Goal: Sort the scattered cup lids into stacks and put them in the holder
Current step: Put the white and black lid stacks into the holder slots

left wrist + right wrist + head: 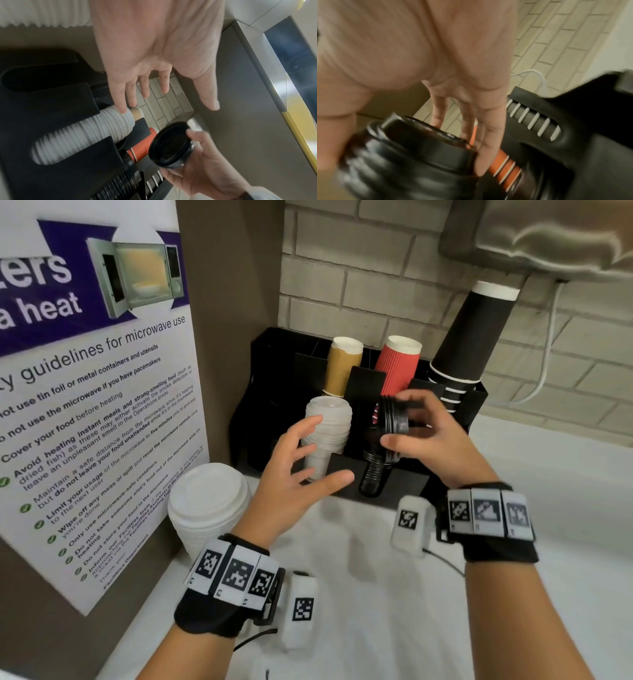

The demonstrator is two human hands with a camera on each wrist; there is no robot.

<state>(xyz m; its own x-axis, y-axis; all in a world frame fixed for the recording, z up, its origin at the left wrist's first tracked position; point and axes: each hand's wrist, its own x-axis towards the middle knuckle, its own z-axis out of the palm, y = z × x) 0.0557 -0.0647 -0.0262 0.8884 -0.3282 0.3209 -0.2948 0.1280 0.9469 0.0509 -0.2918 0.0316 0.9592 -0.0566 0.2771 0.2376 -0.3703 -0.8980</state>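
Note:
A black holder (260,392) stands against the brick wall. A white lid stack (330,419) lies in its front-left slot and a black lid stack (371,477) in the slot to the right. My right hand (402,428) grips a short stack of black lids (394,414) just above the black slot; the same held black lids (171,143) (419,155) show in both wrist views. My left hand (322,451) is open with its fingers spread in front of the white lid stack (85,138); I cannot tell if it touches.
A second stack of white lids (209,505) sits on the white counter (376,594) by the left wall poster (85,405). Brown cups (342,368), red cups (397,364) and tall black cups (472,337) fill the holder's back slots. A metal unit (548,234) hangs overhead.

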